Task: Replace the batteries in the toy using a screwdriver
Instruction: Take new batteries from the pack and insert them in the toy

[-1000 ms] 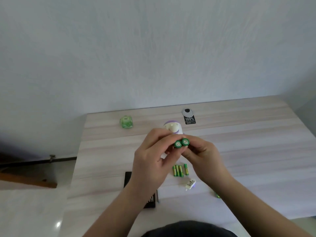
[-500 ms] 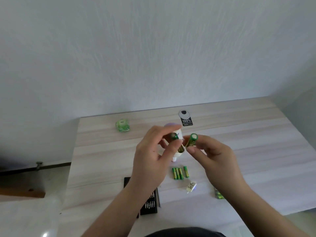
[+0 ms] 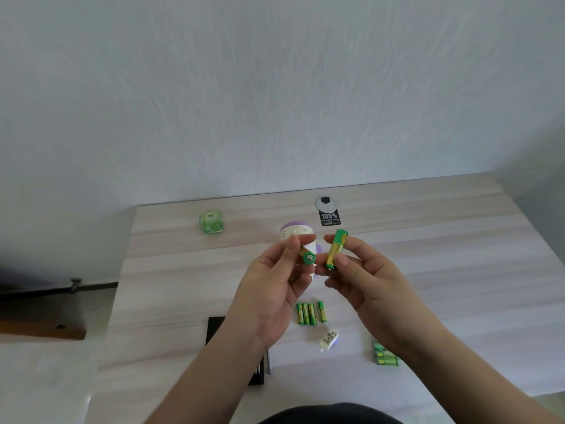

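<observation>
While both hands are raised above the pale wood-grain table, a green-and-gold cylindrical battery is pinched upright in the right hand. A second green battery and the white-and-purple plastic toy are gripped in the left hand. Four spare batteries lie nearer on the table.

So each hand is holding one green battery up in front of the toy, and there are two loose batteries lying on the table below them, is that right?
Not quite: the head view shows four loose batteries lying on the table, not two. The rest holds: the left hand and right hand each hold one green battery in front of the toy.
</observation>
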The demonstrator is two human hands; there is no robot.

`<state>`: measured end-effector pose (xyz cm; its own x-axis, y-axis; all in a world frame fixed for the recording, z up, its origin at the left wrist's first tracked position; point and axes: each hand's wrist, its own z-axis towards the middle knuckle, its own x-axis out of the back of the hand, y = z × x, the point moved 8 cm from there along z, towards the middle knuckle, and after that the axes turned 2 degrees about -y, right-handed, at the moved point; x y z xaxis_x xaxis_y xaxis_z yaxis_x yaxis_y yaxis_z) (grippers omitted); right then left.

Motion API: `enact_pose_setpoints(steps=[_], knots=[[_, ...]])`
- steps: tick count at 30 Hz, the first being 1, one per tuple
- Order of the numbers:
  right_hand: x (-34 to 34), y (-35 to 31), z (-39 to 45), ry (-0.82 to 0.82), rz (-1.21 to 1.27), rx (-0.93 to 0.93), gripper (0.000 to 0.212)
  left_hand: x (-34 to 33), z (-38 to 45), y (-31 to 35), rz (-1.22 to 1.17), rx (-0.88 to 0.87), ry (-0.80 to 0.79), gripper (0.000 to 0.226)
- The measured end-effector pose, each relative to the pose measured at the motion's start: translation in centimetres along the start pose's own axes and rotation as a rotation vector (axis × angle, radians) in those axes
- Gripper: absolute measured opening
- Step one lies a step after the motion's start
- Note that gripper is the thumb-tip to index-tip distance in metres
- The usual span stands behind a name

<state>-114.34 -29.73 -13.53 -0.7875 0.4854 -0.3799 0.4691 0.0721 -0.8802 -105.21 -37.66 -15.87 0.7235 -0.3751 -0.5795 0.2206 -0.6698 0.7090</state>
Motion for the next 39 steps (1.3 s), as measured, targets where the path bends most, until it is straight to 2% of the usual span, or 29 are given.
enact_pose_setpoints(steps=[5, 8, 10, 12, 15, 19, 24, 32, 35, 39], knots=[[0.9, -0.5, 0.0, -0.001, 0.024, -0.029, 0.036, -0.4, 0.2, 0.0, 0.163, -0.112, 0.008, 0.025], [1.0, -0.8, 0.0, -0.005, 0.064, -0.041, 0.028, -0.7, -0.3, 1.2, 0.531, -0.312, 0.044, 0.035], [1.0, -0.9, 0.0, -0.012, 0.121, -0.073, 0.018, -1.1, -0.5, 1.3, 0.689, -0.389, 0.05, 0.038], [1.0, -0.7, 0.0, -0.016, 0.19, -0.12, 0.017, -1.3, -0.4, 0.6, 0.646, -0.363, 0.046, 0.04], [1.3, -0.1, 0.1, 0.024, 0.314, -0.198, 0.015, -1.5, 0.0, -0.6, 0.516, -0.292, 0.011, 0.055], [1.4, 0.6, 0.1, 0.061, 0.461, -0.281, 0.011, -2.1, -0.2, -0.9, 0.49, -0.317, -0.058, 0.053], [1.3, 0.8, -0.2, 0.063, 0.527, -0.288, 0.031, -2.2, -1.1, -0.2, 0.725, -0.464, -0.098, 0.034], [0.7, 1.4, -0.6, 0.036, 0.612, -0.298, 0.029, -2.7, -2.2, 1.0, 0.948, -0.641, -0.146, 0.021], [0.5, 1.3, -0.6, -0.011, 0.557, -0.276, 0.03, -2.4, -2.1, 1.1, 0.977, -0.655, -0.152, 0.02], [1.7, 0.9, -0.3, 0.019, 0.219, -0.133, 0.034, -2.1, -1.9, 0.9, 1.049, -0.624, -0.193, 0.015]])
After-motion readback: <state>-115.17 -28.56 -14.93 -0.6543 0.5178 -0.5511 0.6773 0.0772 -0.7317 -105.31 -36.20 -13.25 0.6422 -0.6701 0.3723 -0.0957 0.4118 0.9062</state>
